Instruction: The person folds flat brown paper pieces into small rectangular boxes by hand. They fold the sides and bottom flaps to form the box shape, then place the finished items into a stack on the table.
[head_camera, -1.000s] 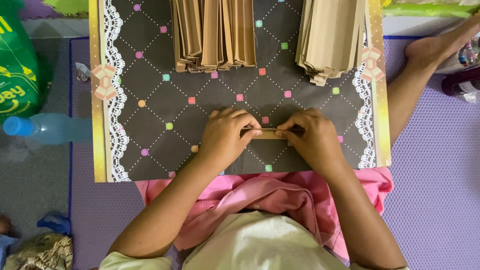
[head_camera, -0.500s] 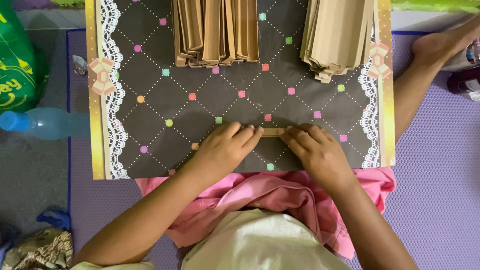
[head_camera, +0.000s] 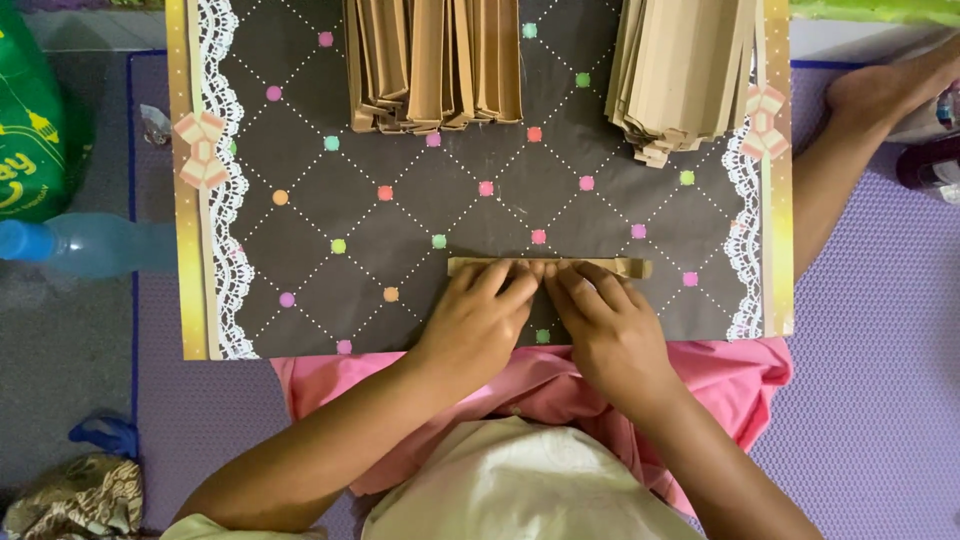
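Note:
A narrow folded strip of brown paper (head_camera: 620, 268) lies flat on the dark dotted board (head_camera: 420, 200) near its front edge. My left hand (head_camera: 478, 322) presses its fingertips on the strip's left half. My right hand (head_camera: 608, 330) presses on the strip right beside it, fingertips almost touching the left ones. Both hands lie flat, palms down. The strip's two ends stick out past my fingers.
Two piles of folded brown paper (head_camera: 432, 62) (head_camera: 682, 72) sit at the board's far edge. A blue water bottle (head_camera: 85, 244) and a green bag (head_camera: 32, 130) lie left of the board. A bare foot (head_camera: 880, 92) rests at right on the purple mat (head_camera: 870, 400).
The strip has been flattened and now lies longer across the board. My hands went from pinching it to pressing flat on it, close together at its middle.

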